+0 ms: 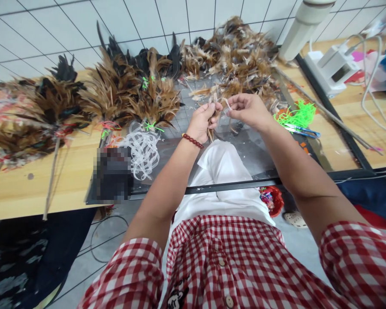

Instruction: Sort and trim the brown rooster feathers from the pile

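Observation:
My left hand (203, 121), with a red bead bracelet at its wrist, is closed around a small bunch of feathers (211, 134). The quill ends stick up above the fingers and the feather tips point down toward me. Right beside it, my right hand (247, 110) pinches a thin pale strip (225, 103) that curves over to the quill ends. Whether the strip circles the quills I cannot tell. Both hands are above a dark glass panel (180, 150). Loose brown feathers (244, 68) are heaped just beyond them.
Tied feather bundles (154, 98) line the left and back. A tangle of clear strips (143, 152) lies left of my hands. At right are green ties (297, 115), a blue cutter (304, 131), a long stick (328, 111) and a power strip (324, 73) with cables.

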The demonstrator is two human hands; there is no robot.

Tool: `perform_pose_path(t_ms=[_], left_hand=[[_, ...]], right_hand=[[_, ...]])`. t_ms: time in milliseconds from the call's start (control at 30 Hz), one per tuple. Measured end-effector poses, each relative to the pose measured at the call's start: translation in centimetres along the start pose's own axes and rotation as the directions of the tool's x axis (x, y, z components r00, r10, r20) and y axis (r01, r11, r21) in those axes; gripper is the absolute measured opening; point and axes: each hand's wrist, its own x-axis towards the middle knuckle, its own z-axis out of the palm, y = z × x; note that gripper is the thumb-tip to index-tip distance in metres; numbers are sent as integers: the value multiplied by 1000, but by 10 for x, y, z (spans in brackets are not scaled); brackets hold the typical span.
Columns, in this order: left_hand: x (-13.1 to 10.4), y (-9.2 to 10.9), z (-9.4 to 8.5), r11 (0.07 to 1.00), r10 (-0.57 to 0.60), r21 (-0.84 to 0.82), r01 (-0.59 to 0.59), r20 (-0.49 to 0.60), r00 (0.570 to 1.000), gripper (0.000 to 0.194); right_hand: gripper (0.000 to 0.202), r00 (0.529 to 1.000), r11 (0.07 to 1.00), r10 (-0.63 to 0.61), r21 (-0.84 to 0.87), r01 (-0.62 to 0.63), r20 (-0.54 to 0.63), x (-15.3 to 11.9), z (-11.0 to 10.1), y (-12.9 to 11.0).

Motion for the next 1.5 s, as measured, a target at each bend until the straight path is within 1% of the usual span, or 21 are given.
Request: perform_pose_path(t_ms=[67,167,233,300,333,400,500,600,667,700,767,867,933,1000,1133,1200,1267,1333,1433,1500], left_hand=[[0,0,0,999,4,53,-4,1,1000,22],[2,-8,1,983,8,185,-11,17,1000,22],[6,-16,2,968,62,242,-61,4,998,23],[9,-22,2,959,130,257,-118,-30,991,24],[10,-24,2,960,146,247,-130,-47,988,24],[10,-23,3,977,115,187,-101,-66,991,23],[5,-12,3,999,14,29,-13,-59,998,24],[0,0,2,997,-8,-73,5,-48,999,22],[0,2,1,998,11,-59,-14,-59,998,19],[0,2,1,999,22,-36,-25,-67,998,19],[2,-1,2,999,39,13,-38,-83,996,19],[3,-6,3,998,49,44,-45,-93,995,21],[2,-6,3,999,42,15,-41,-75,996,23],[0,-4,2,999,29,-35,-30,-44,999,24],[-3,1,-1,996,-2,-87,2,1,1000,24],[-3,2,-2,994,-11,-105,10,-4,1000,23],[-1,3,-3,992,-3,-129,0,-23,1000,21],[0,4,-3,991,8,-133,-14,-47,999,19],[-1,4,-1,998,-7,-63,4,-50,999,19],[-2,4,1,1000,-31,-3,31,-39,999,22]], right_hand=[[39,1000,1000,-25,6,25,-16,1,-1,1],[44,999,999,-48,25,49,-14,1,0,3],[48,999,998,-54,11,54,-5,0,1,4],[50,998,998,-56,-19,56,-8,-1,2,5],[50,998,998,-54,-33,53,-11,-1,3,5],[49,999,998,-43,-50,43,-12,-1,3,5],[44,999,998,-22,-54,21,-26,-1,3,2],[31,997,1000,20,-23,-21,-72,-3,2,-6],[26,997,998,51,25,-50,-65,-6,3,-14],[26,997,997,59,50,-57,-48,-8,4,-17],[32,998,995,54,85,-53,-14,-11,7,-22],[39,999,996,40,82,-39,-13,-11,10,-21],[38,998,995,62,77,-60,-23,-8,10,-17],[34,993,987,111,117,-106,-38,-6,9,-14],[31,974,930,214,321,-181,-71,-3,7,-18],[33,971,915,224,361,-178,-88,-2,7,-20],[36,974,935,187,326,-138,-125,-1,8,-20],[39,976,966,117,248,-69,-185,-1,8,-18],[40,965,995,-2,96,29,-263,-2,7,-17],[40,962,996,-83,2,86,-259,-5,5,-21]])
